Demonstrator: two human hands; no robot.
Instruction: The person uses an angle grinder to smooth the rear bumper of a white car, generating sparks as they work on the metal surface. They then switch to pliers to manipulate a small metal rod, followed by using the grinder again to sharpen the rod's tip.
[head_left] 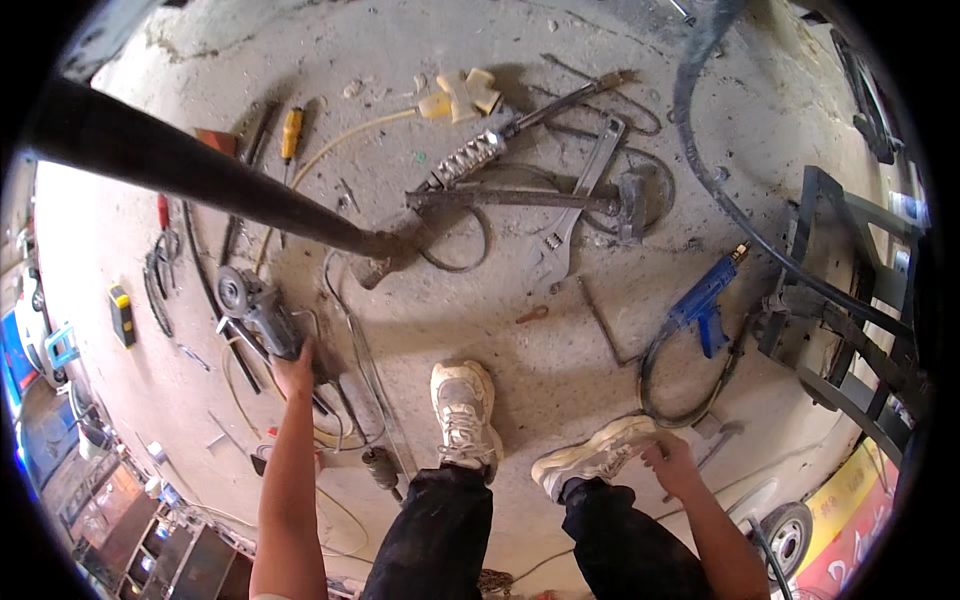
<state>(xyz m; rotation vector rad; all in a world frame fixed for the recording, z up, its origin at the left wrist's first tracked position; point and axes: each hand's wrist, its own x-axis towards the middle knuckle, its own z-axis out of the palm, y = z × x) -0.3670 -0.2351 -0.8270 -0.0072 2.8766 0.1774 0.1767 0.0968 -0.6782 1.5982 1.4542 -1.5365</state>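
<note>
My left hand (293,372) is closed around the rear body of a dark angle grinder (268,322), held at the left with its round head facing away from me. Its side handle lies over dark rods on the floor. My right hand (671,466) is beside my right shoe (600,455), its fingers curled; whether anything is in them is hidden. A hammer-like tool (715,442) lies just beyond that hand. Ahead on the concrete are a hammer (520,199), a large adjustable wrench (585,205) and a spring-bodied tool (468,160).
A thick black pole (210,175) slants across the upper left. A blue air gun (703,303) with a hose lies at the right, near a dark metal frame (820,290). A yellow cord runs to a pale socket block (460,97). A tape measure (122,315) lies far left.
</note>
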